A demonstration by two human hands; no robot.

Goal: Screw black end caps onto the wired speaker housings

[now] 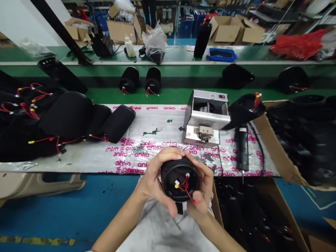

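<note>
The left hand (pixel 154 185) and right hand (pixel 202 190) are both closed around one black cylinder (pixel 178 178), held just above the lap, its open end tilted up. Red wires (pixel 187 189) with small white and yellow connectors hang from that end. Just right of the grip, an open cardboard box (pixel 278 206) holds many black parts. Straight ahead, on a printed plastic sheet (pixel 157 129), sits one screw feeder (pixel 206 119), with one electric screwdriver (pixel 243 148) and one wired black cone (pixel 244 110) to its right. Left of the grip lies a heap of black wired parts (pixel 65 119). Farther off, a green belt (pixel 178 95) carries two cylinders (pixel 128 80) and two domed parts (pixel 237 76).
</note>
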